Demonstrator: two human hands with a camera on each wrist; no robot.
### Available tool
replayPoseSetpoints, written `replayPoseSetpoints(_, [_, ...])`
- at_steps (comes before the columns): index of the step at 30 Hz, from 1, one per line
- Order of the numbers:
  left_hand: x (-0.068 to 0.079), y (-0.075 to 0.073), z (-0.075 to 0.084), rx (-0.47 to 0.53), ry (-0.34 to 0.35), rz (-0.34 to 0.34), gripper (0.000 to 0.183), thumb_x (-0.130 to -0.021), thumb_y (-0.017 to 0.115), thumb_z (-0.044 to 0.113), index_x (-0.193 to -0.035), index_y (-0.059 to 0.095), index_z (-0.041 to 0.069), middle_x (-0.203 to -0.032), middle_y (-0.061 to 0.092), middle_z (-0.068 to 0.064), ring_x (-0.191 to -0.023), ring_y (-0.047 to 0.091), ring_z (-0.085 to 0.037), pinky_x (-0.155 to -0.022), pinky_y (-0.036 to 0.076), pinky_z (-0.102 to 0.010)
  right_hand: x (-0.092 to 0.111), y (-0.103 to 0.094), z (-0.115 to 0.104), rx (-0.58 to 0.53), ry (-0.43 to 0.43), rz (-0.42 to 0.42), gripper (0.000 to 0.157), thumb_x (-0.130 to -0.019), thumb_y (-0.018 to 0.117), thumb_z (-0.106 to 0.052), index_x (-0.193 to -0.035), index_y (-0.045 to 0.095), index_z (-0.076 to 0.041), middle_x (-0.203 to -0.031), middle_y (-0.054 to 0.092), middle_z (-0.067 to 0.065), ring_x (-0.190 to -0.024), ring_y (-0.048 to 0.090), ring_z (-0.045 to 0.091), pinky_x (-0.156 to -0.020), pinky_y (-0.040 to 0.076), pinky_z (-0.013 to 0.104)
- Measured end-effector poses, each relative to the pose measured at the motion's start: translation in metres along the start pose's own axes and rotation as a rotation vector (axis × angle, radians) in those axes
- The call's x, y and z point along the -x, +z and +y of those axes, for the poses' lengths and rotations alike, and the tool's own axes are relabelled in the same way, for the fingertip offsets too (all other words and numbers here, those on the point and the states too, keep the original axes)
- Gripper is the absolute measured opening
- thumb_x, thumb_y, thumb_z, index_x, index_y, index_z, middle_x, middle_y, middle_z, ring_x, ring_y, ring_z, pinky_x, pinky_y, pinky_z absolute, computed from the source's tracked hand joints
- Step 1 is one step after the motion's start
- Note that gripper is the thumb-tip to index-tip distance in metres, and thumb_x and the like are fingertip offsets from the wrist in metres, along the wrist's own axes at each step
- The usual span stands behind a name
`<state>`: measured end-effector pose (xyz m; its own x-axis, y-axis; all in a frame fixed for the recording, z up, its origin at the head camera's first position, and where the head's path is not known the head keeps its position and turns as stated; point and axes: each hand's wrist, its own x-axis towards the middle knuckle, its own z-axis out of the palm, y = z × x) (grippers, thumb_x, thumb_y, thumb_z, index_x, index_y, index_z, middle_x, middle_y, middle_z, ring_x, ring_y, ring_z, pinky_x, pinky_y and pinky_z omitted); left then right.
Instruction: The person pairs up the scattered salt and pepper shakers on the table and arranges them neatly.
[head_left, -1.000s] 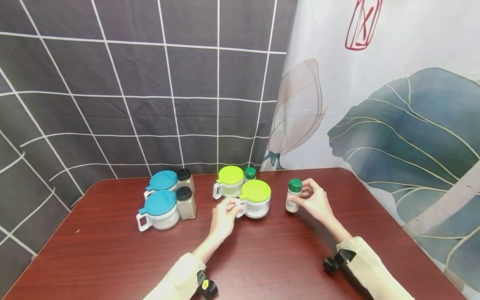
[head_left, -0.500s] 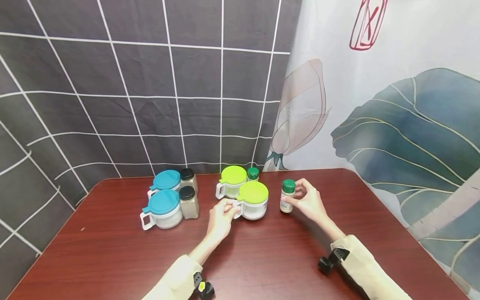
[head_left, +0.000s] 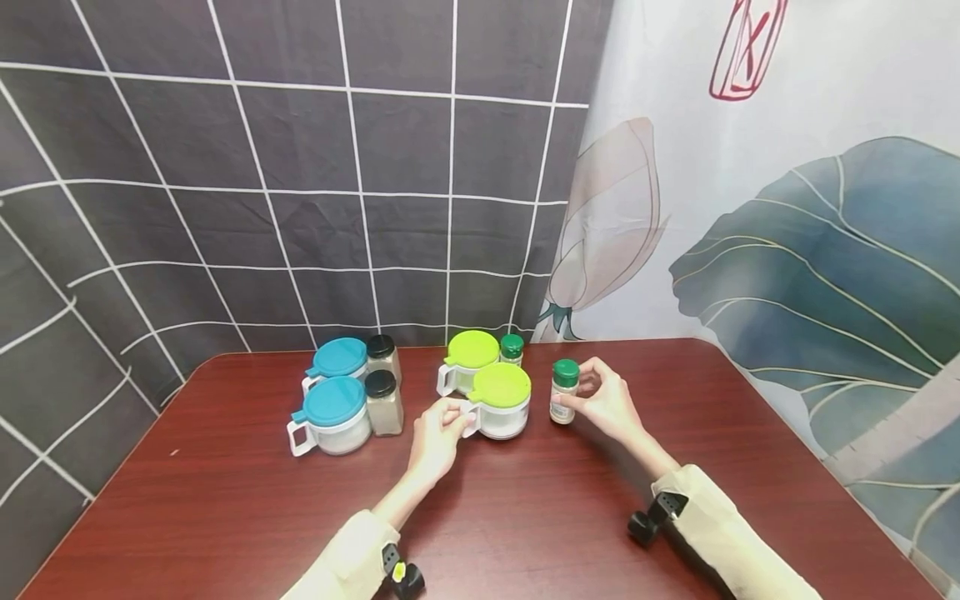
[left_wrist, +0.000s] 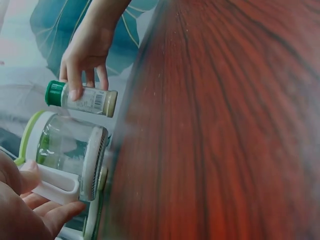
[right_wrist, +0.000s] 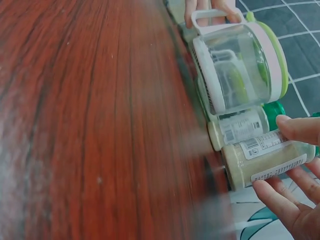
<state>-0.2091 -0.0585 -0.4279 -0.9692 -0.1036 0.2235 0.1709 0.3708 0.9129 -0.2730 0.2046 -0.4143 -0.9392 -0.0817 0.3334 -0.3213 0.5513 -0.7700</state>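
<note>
My left hand (head_left: 435, 440) grips the white handle of a seasoning jar (head_left: 502, 418) with a lime-green lid; its clear glass body shows in the left wrist view. To the right of that jar, my right hand (head_left: 611, 410) holds an upright spice bottle (head_left: 562, 402) with a green cap, thumb on one side and fingers on the other. Pale contents and a barcode label on the bottle (right_wrist: 267, 157) appear in the right wrist view. Behind the held jar stand a second lime-lidded jar (head_left: 471, 353) and another green-capped spice bottle (head_left: 512, 347), both partly hidden.
On the left, two blue-lidded jars (head_left: 339, 429) with white handles stand one before the other. Two black-capped spice bottles (head_left: 386, 408) are lined up beside them. A grey gridded curtain (head_left: 300, 208) hangs behind the reddish wooden table (head_left: 510, 517).
My right hand has carried the green-capped bottle leftward, closer to the lime-lidded jar. My left hand and its jar have shifted slightly left. The head view has turned a little left.
</note>
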Motion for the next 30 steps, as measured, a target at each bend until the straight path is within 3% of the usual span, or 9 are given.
replayPoseSetpoints(22, [0.004, -0.017, -0.005, -0.004, 0.000, 0.007, 0.013, -0.088, 0.067, 0.010, -0.098, 0.067, 0.002, -0.099, 0.074, -0.017, -0.095, 0.071, -0.024, -0.082, 0.055, -0.037, -0.003, 0.025, -0.010, -0.031, -0.015, -0.041, 0.041, -0.068, 0.087, -0.019, -0.095, 0.056, -0.010, -0.095, 0.070, 0.009, -0.084, 0.069, 0.022, -0.071, 0.052, 0.028])
replayPoseSetpoints(30, [0.006, -0.021, -0.007, 0.001, -0.011, 0.014, 0.014, -0.087, 0.067, 0.010, -0.098, 0.067, 0.002, -0.099, 0.074, -0.016, -0.095, 0.071, -0.023, -0.081, 0.054, -0.032, -0.003, 0.033, -0.017, -0.057, -0.017, -0.057, 0.042, -0.068, 0.087, -0.018, -0.095, 0.056, -0.008, -0.095, 0.070, 0.010, -0.084, 0.070, 0.022, -0.071, 0.053, 0.027])
